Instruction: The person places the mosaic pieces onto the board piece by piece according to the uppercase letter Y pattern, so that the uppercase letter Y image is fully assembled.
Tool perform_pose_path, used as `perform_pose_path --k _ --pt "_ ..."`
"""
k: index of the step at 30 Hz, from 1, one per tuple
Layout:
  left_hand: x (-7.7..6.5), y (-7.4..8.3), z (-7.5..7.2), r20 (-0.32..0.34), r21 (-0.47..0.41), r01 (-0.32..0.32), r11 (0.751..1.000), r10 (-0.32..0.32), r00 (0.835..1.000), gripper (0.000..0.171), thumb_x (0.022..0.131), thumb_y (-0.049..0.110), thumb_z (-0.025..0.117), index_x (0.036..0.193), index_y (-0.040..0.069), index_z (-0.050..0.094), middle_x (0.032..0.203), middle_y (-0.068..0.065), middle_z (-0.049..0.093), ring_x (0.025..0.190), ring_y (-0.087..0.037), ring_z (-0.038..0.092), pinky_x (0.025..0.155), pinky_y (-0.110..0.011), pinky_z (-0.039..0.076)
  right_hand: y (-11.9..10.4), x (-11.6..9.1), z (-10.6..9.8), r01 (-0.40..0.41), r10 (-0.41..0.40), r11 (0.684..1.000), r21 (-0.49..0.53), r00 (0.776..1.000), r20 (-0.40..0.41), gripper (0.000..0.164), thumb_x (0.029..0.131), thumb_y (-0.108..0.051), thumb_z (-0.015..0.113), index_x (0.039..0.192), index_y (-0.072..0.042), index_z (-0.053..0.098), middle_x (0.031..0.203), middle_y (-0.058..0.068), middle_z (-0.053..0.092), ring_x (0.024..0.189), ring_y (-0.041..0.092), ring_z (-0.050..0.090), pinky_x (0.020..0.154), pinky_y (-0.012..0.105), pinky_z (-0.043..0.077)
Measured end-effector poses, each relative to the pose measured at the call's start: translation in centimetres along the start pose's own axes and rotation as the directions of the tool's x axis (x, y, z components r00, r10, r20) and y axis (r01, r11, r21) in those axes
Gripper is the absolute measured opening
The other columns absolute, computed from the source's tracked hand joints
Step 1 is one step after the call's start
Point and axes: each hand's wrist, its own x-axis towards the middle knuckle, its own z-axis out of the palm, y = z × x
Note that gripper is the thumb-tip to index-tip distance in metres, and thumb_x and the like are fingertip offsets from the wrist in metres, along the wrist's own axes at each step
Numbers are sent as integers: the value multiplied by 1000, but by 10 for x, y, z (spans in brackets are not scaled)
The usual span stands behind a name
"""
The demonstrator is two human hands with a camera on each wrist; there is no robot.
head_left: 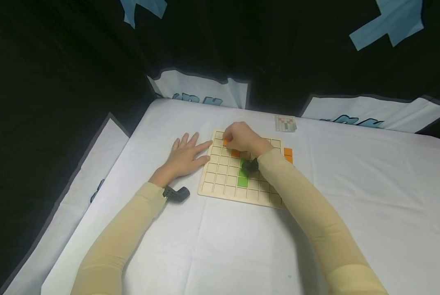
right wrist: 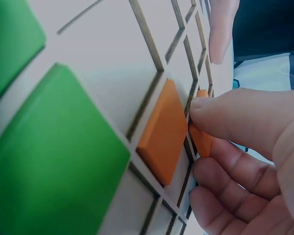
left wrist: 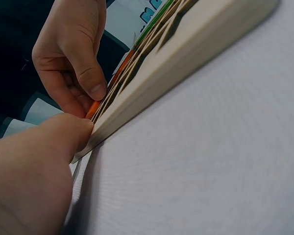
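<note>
A wooden grid board (head_left: 220,179) lies on the white table. My right hand (head_left: 241,136) pinches an orange square tile (right wrist: 201,142) between thumb and fingers, at a cell near the board's far left corner. Another orange tile (right wrist: 165,132) sits in the grid diagonally beside it. Several green tiles (head_left: 242,181) form a column nearer the board's middle, partly hidden by the right wrist. My left hand (head_left: 184,157) lies flat with fingers spread, its thumb and index fingertip at the board's left edge; its thumb (left wrist: 73,132) shows against that edge in the left wrist view.
Loose orange tiles (head_left: 288,152) lie just off the board's right side, partly behind the right forearm. A small stack of printed cards (head_left: 285,123) lies beyond the board near the table's far edge. Dark curtains (head_left: 212,41) hang behind the table.
</note>
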Motion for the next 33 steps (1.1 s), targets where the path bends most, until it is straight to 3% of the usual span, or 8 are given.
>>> perform_pose_path --k 8,33 --pt "0 1 -1 0 -6 3 1000 -3 1000 60 104 50 46 159 31 36 172 -19 10 159 -47 -3 127 -65 -4 -1 -1 1 29 -29 999 -16 1000 -12 26 89 -2 69 113 -4 77 114 13 76 106 29 66 101 41 54" --pt "-1 2 -1 7 -1 5 1000 -5 1000 60 104 50 45 160 31 35 172 -19 9 159 -47 -3 126 -65 -4 0 -1 3 -13 13 1000 17 1000 -2 25 89 -5 69 112 -5 77 117 12 75 107 27 62 104 41 52"
